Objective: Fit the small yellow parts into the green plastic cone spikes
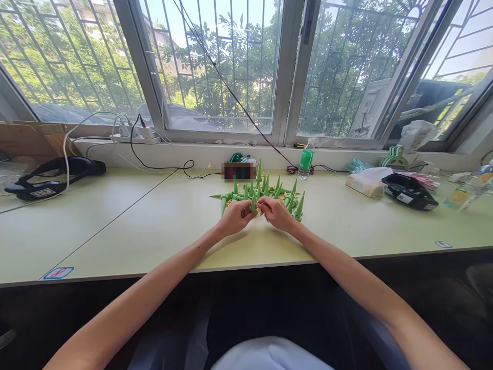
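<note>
A heap of green cone-shaped plastic spikes [265, 192] lies on the pale green table [154, 226], several standing upright and a few lying flat, with small yellow bits among them. My left hand [235, 217] and my right hand [277, 213] meet at the near edge of the heap. My left hand's fingers are pinched on one upright green spike [253, 202]. My right hand's fingers are closed against the same spot, on something small that I cannot make out.
A green water bottle [306, 159] stands behind the heap by the window sill. A tissue pack [365, 182] and a black device [410, 191] lie to the right. Another black device [50, 177], cables and a power strip [134, 136] are at the left.
</note>
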The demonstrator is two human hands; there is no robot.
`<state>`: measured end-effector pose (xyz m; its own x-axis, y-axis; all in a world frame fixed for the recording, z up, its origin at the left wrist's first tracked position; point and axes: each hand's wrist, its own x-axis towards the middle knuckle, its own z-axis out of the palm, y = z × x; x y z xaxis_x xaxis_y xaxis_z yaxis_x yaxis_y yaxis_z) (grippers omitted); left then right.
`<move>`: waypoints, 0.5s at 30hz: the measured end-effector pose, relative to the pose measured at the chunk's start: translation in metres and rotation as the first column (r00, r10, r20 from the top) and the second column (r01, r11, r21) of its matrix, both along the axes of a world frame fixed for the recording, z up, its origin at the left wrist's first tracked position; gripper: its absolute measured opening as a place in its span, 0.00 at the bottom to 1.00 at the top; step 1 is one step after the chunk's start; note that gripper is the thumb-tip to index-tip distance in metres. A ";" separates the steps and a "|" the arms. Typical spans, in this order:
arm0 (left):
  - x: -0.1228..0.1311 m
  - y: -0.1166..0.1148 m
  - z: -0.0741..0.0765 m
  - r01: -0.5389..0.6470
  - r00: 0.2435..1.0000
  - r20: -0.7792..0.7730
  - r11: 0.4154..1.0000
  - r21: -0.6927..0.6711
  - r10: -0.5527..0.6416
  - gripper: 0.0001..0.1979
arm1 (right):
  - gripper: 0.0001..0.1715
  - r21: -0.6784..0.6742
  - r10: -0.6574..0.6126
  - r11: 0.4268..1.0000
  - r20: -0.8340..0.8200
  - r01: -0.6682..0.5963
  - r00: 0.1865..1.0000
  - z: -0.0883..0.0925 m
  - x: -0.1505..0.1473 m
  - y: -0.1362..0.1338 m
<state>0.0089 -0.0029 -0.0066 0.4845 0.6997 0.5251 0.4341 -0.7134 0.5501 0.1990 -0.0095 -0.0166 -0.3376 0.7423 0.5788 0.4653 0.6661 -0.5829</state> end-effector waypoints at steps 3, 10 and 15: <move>0.000 0.000 0.000 0.002 1.000 -0.023 0.999 0.040 -0.001 0.13 | 0.12 -0.007 0.008 1.000 -0.006 -0.008 1.000 -0.001 0.000 0.001; -0.001 0.000 0.000 0.009 1.000 -0.027 0.999 0.046 -0.008 0.13 | 0.12 -0.047 -0.009 0.999 -0.033 0.007 0.999 0.003 0.000 -0.002; 0.001 0.002 0.000 -0.012 0.991 0.131 0.994 -0.104 0.026 0.12 | 0.13 -0.033 -0.004 0.999 -0.034 0.003 0.999 0.005 -0.001 -0.003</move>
